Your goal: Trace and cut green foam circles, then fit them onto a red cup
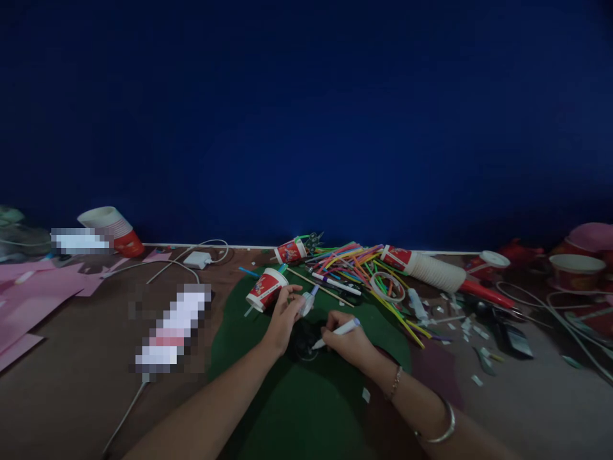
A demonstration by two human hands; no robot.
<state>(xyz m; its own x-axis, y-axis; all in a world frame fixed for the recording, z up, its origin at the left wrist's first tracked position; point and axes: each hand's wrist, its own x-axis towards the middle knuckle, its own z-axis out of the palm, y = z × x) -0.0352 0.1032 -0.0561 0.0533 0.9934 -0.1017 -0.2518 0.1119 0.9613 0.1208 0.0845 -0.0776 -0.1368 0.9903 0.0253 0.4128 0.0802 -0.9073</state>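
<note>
Your right hand (pixel 345 342) grips a white marker (pixel 348 326), tip left of its fingers, at a dark round object (pixel 305 351); your left hand (pixel 284 314) pinches a pale piece (pixel 307 304).

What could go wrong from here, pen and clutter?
The white pen in the right hand might slip off the dark round piece and mark the green sheet. The left hand, close to the tilted red cup, could knock it.
</note>
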